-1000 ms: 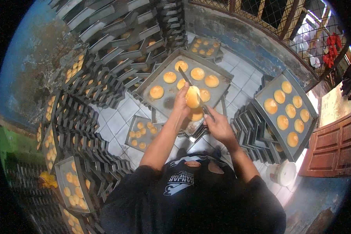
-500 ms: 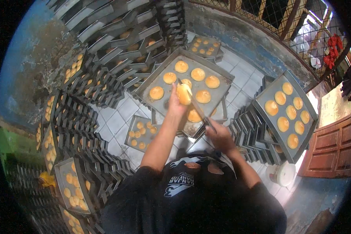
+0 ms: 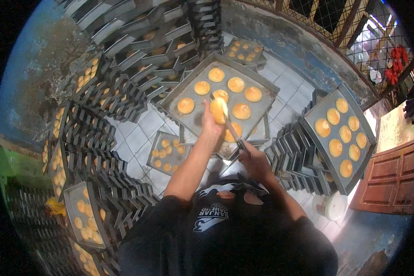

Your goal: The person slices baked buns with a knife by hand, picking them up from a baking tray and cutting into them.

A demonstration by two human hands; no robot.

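Observation:
A round golden bun [image 3: 217,111] is in my left hand [image 3: 210,123], tipped on its side above a metal tray [image 3: 170,100]. My right hand [image 3: 255,161] is closed round the handle of a long knife [image 3: 233,132], whose blade runs up to the bun and lies against or in it. A pale strip shows on the bun beside the blade. Several more buns lie on the tray below, one of them [image 3: 241,111] just right of the held bun.
Stacks of metal trays with buns fill the left side. Another stack, topped by a tray of buns [image 3: 324,146], stands at the right. A smaller tray [image 3: 169,173] lies on the tiled floor. A white bucket [image 3: 336,206] is near the brown door [image 3: 387,177].
Since the earliest frame, the bun in my left hand has shifted slightly left and turned more onto its side. My right hand and the knife handle have moved a little down. The view has shifted slightly.

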